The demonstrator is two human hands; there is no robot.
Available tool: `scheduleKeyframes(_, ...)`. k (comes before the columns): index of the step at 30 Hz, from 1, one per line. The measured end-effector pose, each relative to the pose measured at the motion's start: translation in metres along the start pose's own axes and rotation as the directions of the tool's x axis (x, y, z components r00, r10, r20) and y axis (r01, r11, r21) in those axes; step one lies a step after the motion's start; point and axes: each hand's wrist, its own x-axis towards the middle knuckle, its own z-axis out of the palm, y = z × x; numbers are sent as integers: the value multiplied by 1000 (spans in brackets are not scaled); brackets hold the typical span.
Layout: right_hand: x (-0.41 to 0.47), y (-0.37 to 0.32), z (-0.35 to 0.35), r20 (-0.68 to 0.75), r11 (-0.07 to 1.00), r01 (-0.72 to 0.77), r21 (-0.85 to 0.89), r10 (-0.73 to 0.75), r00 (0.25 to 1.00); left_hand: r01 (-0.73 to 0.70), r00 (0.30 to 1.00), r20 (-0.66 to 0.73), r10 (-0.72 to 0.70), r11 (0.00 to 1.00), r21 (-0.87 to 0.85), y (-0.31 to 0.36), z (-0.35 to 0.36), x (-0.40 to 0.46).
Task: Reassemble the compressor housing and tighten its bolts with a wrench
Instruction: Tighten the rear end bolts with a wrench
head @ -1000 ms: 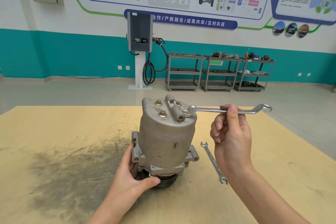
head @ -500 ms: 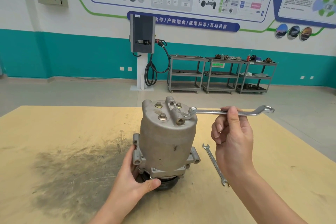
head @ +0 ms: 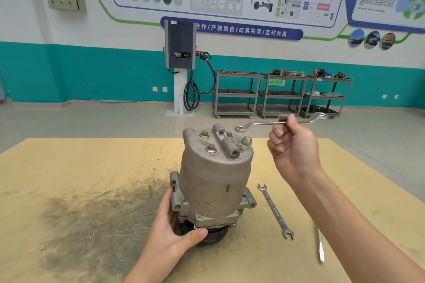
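From the head camera, one compressor housing [head: 215,177] stands upright near the middle of one wooden table [head: 69,167], pulley end down. The left hand [head: 170,234] grips its base, thumb across the front and fingers curled behind. The right hand [head: 292,147] pinches the shaft of one ring wrench [head: 276,123], held level in the air with its ring end just above the bolts [head: 211,147] on the cap; four bolt heads can be counted. One open-ended spanner [head: 274,210] and one flat tool [head: 320,244] lie to the right.
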Motion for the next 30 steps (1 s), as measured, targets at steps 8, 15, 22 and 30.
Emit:
scheduleKeyframes(8, 25, 17, -2, 48, 981, -191, -40, 193, 980, -11, 1000, -27, 10, 999, -34, -1, 2, 2)
scheduleKeyframes(15, 45, 15, -3, 106, 933, -342, -110, 353, 930, -30, 999, -29, 29, 999, -13, -4, 1, 4)
scheduleKeyframes(22, 57, 11, 9, 150, 900, -347, -263, 394, 907, -21, 999, -29, 21, 1000, 12, -7, -1, 3)
scheduleKeyframes(30, 45, 34, 0, 148, 967, -231, -105, 245, 958, -7, 999, -36, 7, 1000, 4, -4, -2, 3)
